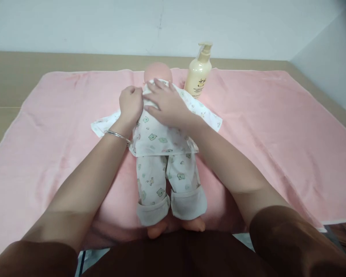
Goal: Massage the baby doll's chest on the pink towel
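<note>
A bald baby doll (158, 72) lies lengthwise in front of me, its head away from me and its feet toward me; its face is not visible. It wears a white shirt (152, 137) and cuffed trousers (182, 177), both printed with small animals. My right hand (168, 104) rests flat on the upper part of the shirt, fingers spread. At the doll's left-side shoulder, my left hand (131, 103) is closed with its fingers curled against the shirt's edge. What those fingers hold, if anything, is hidden. Both shirt sleeves stretch outward on the cloth.
A pink towel (262, 134) with some creases covers most of the wooden table (14, 63). Just beyond the shirt's right sleeve stands a cream pump bottle (198, 75), close to the doll's head. A pale wall (103, 27) rises behind the table.
</note>
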`<state>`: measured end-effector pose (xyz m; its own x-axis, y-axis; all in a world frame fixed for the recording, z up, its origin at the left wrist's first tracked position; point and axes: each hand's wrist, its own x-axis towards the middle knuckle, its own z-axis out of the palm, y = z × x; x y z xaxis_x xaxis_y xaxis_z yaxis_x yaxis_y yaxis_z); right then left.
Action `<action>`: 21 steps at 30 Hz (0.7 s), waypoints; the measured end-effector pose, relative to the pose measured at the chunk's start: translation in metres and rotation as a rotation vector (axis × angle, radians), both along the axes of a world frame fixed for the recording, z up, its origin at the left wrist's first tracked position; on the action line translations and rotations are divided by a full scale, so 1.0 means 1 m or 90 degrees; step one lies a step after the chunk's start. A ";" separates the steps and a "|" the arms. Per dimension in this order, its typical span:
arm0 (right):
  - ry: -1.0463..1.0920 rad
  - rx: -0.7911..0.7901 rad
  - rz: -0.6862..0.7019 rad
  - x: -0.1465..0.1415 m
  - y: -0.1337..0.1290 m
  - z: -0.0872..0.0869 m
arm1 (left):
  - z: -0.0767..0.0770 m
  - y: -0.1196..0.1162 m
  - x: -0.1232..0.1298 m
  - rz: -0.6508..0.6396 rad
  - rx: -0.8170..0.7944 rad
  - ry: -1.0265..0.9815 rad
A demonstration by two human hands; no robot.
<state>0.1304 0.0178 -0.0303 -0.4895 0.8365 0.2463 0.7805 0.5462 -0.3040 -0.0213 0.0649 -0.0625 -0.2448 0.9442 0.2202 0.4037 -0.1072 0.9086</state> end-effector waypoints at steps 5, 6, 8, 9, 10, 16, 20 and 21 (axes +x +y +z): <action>0.017 -0.101 -0.173 0.009 0.005 -0.003 | 0.000 -0.008 0.003 0.009 -0.040 0.034; 0.011 -0.092 -0.215 0.002 -0.003 -0.004 | 0.000 -0.009 0.003 0.014 -0.040 0.031; -0.011 -0.053 -0.250 -0.015 -0.021 -0.005 | 0.000 -0.009 0.003 0.022 -0.037 0.030; -0.032 -0.034 -0.221 -0.023 -0.029 -0.004 | -0.001 -0.009 0.003 0.021 -0.036 0.030; -0.051 -0.016 -0.179 -0.029 -0.035 -0.003 | -0.002 -0.008 0.003 0.018 -0.038 0.030; 0.000 -0.082 -0.147 -0.004 -0.001 -0.002 | -0.007 -0.011 0.002 0.022 0.013 0.072; 0.040 -0.129 -0.290 0.012 0.017 -0.007 | -0.006 -0.015 0.003 0.002 0.032 0.097; 0.027 -0.115 -0.296 0.011 0.014 -0.006 | -0.004 -0.016 0.003 -0.005 0.019 0.114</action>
